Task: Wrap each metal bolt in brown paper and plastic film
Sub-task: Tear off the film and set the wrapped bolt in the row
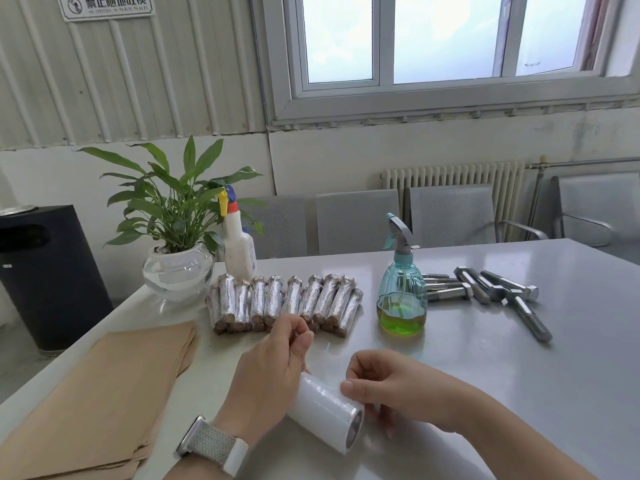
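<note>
A white roll of plastic film lies low in the middle of the grey table. My right hand grips the roll's near end, thumb on top. My left hand is by the roll's far end, its thumb and fingers pinched together as if on the film's edge, which is too clear to see. Several wrapped bolts lie stacked in a row behind my hands. Several bare metal bolts lie at the right. A stack of brown paper sheets lies at the left.
A teal spray bottle with green liquid stands between the wrapped and bare bolts. A white spray bottle and a potted plant in a glass bowl stand at the back left. Grey chairs line the table's far side. A black bin stands at the left.
</note>
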